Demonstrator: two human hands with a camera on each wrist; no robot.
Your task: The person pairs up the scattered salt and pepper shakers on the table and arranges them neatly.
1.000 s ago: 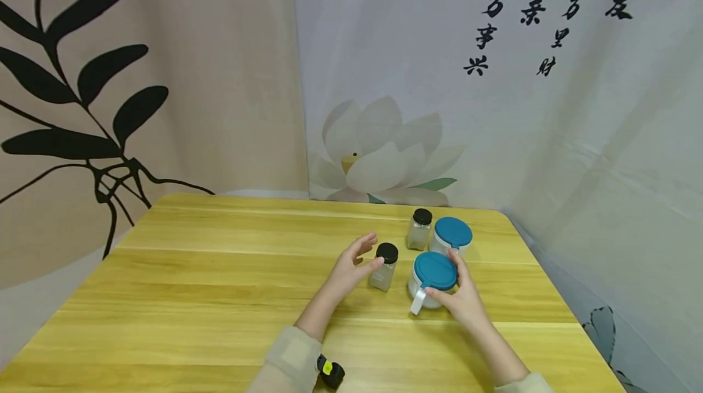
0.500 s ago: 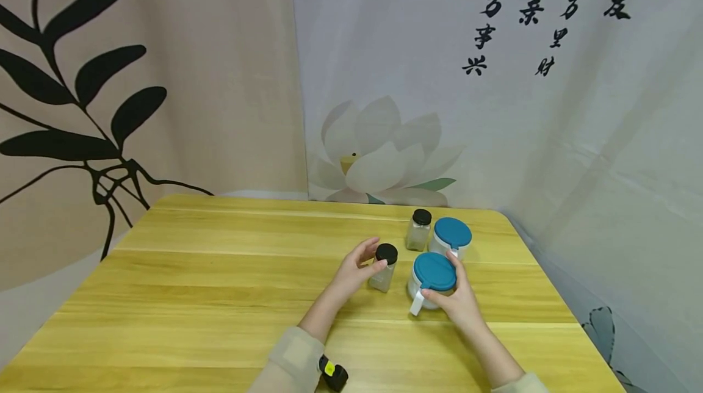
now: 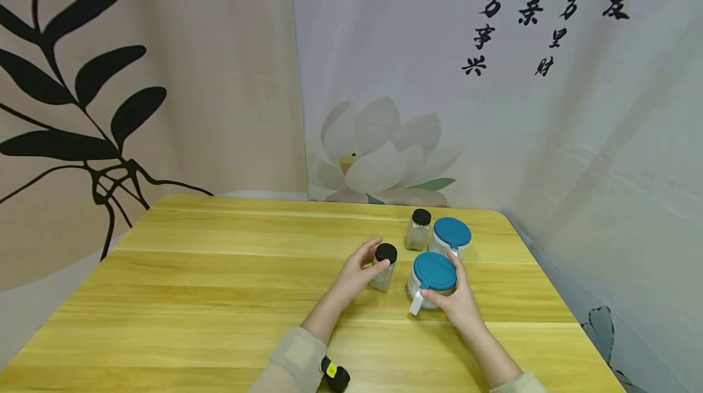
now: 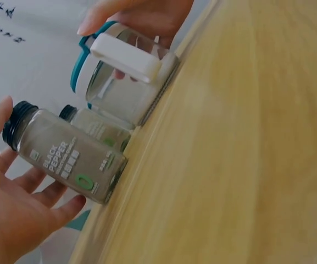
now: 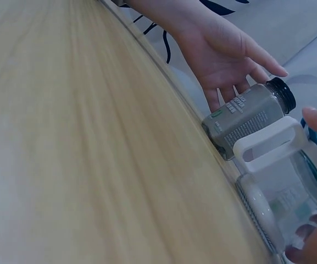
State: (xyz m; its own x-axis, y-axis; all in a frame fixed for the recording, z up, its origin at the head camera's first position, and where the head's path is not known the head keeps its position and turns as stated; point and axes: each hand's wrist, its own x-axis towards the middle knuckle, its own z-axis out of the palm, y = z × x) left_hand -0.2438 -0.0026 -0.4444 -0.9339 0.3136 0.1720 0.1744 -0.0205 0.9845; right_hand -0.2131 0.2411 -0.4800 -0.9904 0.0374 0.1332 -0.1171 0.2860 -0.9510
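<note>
The glass jar (image 3: pixel 434 280) under the right hand (image 3: pixel 461 300) stands upright on the counter (image 3: pixel 219 289), and the pepper bottle (image 4: pixel 65 151) stands just to its left, also upright. The right hand's fingers are curled about the jar's far side, with the thumb by the blue lid (image 3: pixel 435 269) and the handle (image 3: pixel 416 304). The left hand's fingers are spread apart around the pepper bottle, the thumb near the black cap (image 3: pixel 386 252) and the others behind the body; whether they bear on it I cannot tell. That looks like the weaker hold of the two: lifted that way, the bottle could slip or swing, because the hand is high on a narrow, smooth body and the palm stands off from it. A push from the thumb alone could tip the bottle away from the jar, since little shows bracing that side. Crowding is the other likely cause of trouble. The second jar (image 3: pixel 453 232) is close behind the held jar, near enough that I cannot tell whether they touch, so a backward slide or a careless knuckle could make them knock. The other bottle (image 3: pixel 418 236), behind the held jar and a little to its left, might be toppled if the left hand swept inward. If the right hand were to raise the jar by its top, the lid might take the strain and come loose; how firmly it is seated does not show.
</note>
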